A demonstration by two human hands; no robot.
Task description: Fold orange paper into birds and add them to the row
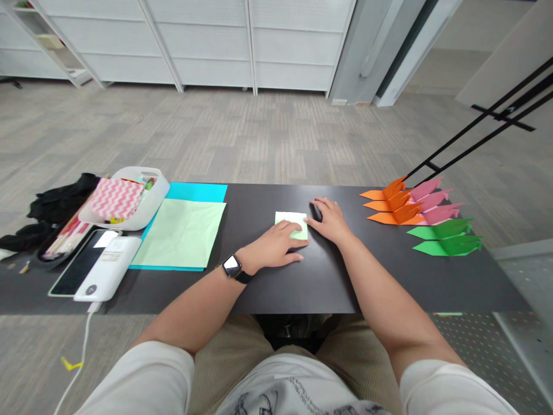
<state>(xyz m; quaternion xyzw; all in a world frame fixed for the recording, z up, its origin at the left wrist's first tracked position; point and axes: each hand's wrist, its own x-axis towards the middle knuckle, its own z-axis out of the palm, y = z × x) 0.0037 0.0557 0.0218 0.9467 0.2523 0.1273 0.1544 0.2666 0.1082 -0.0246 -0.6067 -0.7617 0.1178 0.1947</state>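
Note:
A small folded square of pale green paper (pixel 283 217) lies flat on the dark table in front of me. Across its lower left part rests my left hand (pixel 276 242), palm down with the fingers stretched out over the paper. My right hand (pixel 328 220) is flat on the table just to the right, fingers spread, its thumb at the paper's right edge. Neither hand grips anything. Part of the paper is hidden beneath the left fingers.
Light green sheets (pixel 181 230) lie over blue paper (pixel 199 191) on the left. Beyond them are a white bin (pixel 151 202), a power bank (pixel 108 268) with a cable and a phone (pixel 80 265). Orange (pixel 393 204), pink (pixel 436 202) and green folded-paper figures (pixel 449 239) stand at the right.

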